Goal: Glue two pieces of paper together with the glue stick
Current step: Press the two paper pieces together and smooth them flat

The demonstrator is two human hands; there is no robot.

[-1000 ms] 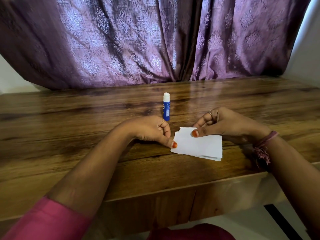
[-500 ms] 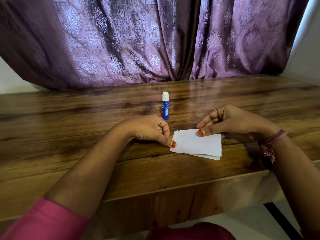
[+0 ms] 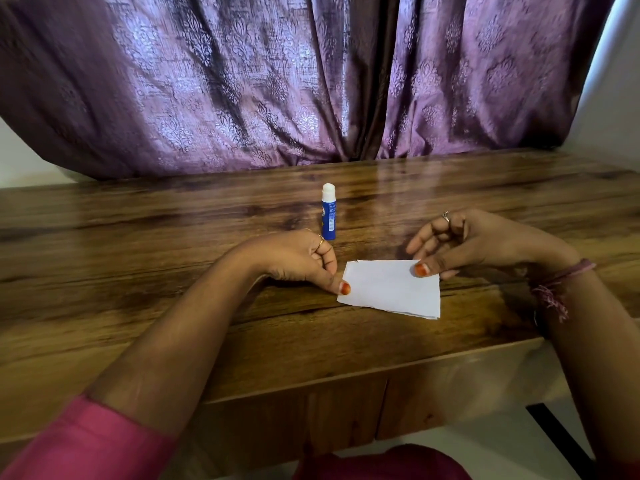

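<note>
Two white paper pieces [image 3: 389, 287] lie stacked flat near the front edge of the wooden table [image 3: 138, 265], the lower one peeking out at the bottom right. My left hand [image 3: 298, 261] rests curled with its thumb tip pressing the stack's left corner. My right hand [image 3: 481, 242] hovers at the stack's top right, thumb on the upper edge, fingers loosely spread. A blue glue stick [image 3: 328, 212] with a white cap stands upright just behind my left hand, untouched.
A purple patterned curtain [image 3: 311, 81] hangs right behind the table's far edge. The table front drops off just below the papers. A pink sleeve [image 3: 86, 441] covers my left upper arm; a thread band [image 3: 554, 289] circles my right wrist.
My right thumb has slid rightward along the paper's top edge, and the right hand's fingers have loosened. My left hand has stayed on the left corner.
</note>
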